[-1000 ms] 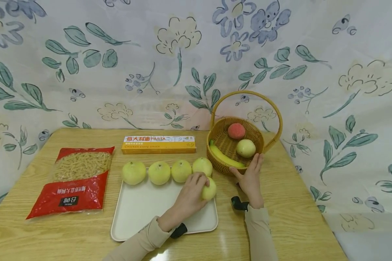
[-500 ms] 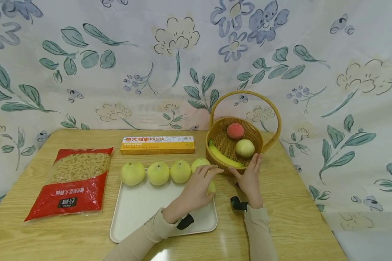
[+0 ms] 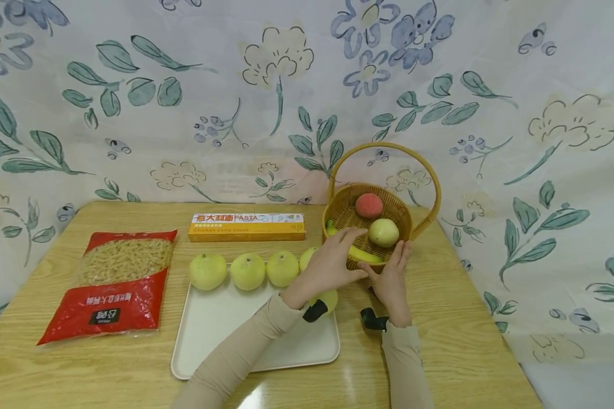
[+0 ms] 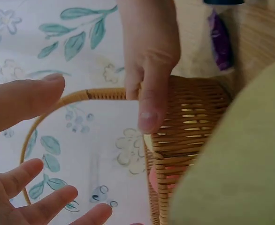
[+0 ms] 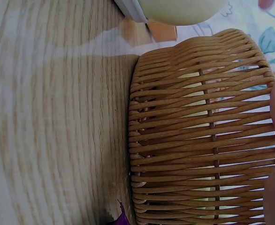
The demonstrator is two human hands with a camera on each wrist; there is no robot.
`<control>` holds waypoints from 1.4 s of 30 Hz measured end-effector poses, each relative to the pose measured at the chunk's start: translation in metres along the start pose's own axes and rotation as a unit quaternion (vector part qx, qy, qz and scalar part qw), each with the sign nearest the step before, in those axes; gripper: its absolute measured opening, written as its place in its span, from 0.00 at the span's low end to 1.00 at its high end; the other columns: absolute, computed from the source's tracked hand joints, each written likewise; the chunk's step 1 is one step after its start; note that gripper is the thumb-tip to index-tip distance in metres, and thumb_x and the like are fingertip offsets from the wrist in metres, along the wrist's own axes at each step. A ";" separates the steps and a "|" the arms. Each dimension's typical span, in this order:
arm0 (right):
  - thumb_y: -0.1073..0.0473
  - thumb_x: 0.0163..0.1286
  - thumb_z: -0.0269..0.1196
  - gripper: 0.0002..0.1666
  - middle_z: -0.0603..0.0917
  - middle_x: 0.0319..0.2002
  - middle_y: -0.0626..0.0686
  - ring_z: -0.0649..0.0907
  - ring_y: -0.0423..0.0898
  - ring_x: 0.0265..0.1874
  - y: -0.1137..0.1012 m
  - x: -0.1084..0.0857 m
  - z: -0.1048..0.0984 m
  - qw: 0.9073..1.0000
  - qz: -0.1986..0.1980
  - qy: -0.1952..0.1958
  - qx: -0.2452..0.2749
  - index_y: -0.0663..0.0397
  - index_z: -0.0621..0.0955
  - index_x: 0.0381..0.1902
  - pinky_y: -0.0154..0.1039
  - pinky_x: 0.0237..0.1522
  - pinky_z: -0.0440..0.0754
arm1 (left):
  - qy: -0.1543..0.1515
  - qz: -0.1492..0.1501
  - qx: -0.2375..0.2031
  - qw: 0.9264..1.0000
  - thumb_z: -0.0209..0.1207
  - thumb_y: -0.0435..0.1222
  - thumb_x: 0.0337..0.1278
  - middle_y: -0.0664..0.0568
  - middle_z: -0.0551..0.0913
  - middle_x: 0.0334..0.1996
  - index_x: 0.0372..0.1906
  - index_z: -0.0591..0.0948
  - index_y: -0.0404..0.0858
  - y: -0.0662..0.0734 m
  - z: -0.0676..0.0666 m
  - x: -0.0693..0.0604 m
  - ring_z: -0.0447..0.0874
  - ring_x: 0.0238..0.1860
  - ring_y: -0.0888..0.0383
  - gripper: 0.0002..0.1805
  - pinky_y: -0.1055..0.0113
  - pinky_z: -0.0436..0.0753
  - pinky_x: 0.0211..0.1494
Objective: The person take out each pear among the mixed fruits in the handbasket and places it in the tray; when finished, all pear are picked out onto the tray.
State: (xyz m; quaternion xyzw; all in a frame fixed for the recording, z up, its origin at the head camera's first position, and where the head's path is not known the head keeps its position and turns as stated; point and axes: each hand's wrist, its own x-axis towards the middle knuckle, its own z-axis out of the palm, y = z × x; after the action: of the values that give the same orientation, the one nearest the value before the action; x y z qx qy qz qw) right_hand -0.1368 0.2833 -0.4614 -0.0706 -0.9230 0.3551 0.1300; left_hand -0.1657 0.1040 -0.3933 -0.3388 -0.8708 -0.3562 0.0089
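My left hand (image 3: 332, 262) hovers over the near left rim of a wicker basket (image 3: 341, 207), fingers spread and holding nothing. My right hand (image 3: 393, 284) rests against the basket's near right side, its fingers and thumb straight along the rim. Inside the basket lie a red fuzzy ball-shaped fruit (image 3: 369, 205), a pale green round fruit (image 3: 384, 233) and a banana (image 3: 365, 255), partly covered by my left hand. Below my left wrist a yellow-green round fruit (image 3: 330, 299) sits on the white tray (image 3: 220, 335). Another such fruit (image 3: 309, 255) is half hidden by the left hand.
Several yellow-green fruits (image 3: 248, 271) line the tray's far edge. Behind them lies a pasta box (image 3: 247, 228). A red pasta bag (image 3: 115, 289) lies at the left. A small purple object (image 4: 220, 42) shows near the basket. The basket's tall handle (image 3: 384, 145) arches upward.
My left hand was over the near fruit on the tray, then came off it and moved right and away to the basket. The fruit stays on the tray. My right hand has kept its place.
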 end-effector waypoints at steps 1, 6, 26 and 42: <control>0.53 0.62 0.68 0.64 0.30 0.72 0.76 0.36 0.75 0.72 0.001 0.000 0.000 1.000 -0.001 0.000 -0.004 0.78 0.36 0.72 0.68 0.68 0.53 | -0.001 -0.002 -0.012 1.000 0.71 0.45 0.49 0.45 0.64 0.71 0.72 0.62 0.48 0.000 0.000 0.007 0.67 0.68 0.46 0.45 0.50 0.76 0.63; 0.49 0.62 0.67 0.65 0.30 0.73 0.75 0.36 0.73 0.73 0.005 0.001 -0.001 1.000 0.009 -0.004 -0.008 0.77 0.35 0.72 0.67 0.69 0.54 | -0.007 -0.001 -0.071 0.997 0.71 0.46 0.49 0.45 0.62 0.71 0.74 0.58 0.44 -0.004 0.004 0.038 0.65 0.70 0.48 0.49 0.52 0.71 0.68; 0.42 0.61 0.66 0.69 0.28 0.74 0.71 0.33 0.70 0.73 0.009 0.004 -0.002 0.999 0.029 -0.008 0.015 0.72 0.34 0.74 0.65 0.71 0.52 | -0.018 -0.088 -0.201 0.975 0.64 0.42 0.59 0.47 0.71 0.67 0.68 0.69 0.44 -0.021 0.028 0.139 0.71 0.66 0.47 0.32 0.55 0.75 0.65; 0.37 0.58 0.65 0.71 0.29 0.74 0.71 0.35 0.69 0.74 0.002 0.002 -0.001 1.000 0.025 -0.011 0.014 0.72 0.36 0.74 0.65 0.71 0.52 | -0.027 -0.140 -0.236 0.961 0.61 0.45 0.61 0.48 0.77 0.60 0.60 0.78 0.45 -0.048 0.047 0.152 0.75 0.61 0.50 0.22 0.55 0.77 0.61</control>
State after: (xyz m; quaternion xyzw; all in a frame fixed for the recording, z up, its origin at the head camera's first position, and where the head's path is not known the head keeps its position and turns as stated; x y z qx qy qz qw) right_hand -0.1381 0.2858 -0.4614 -0.0880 -0.9173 0.3719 0.1117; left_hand -0.3010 0.1975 -0.4183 -0.2156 -0.8006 -0.5399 -0.1453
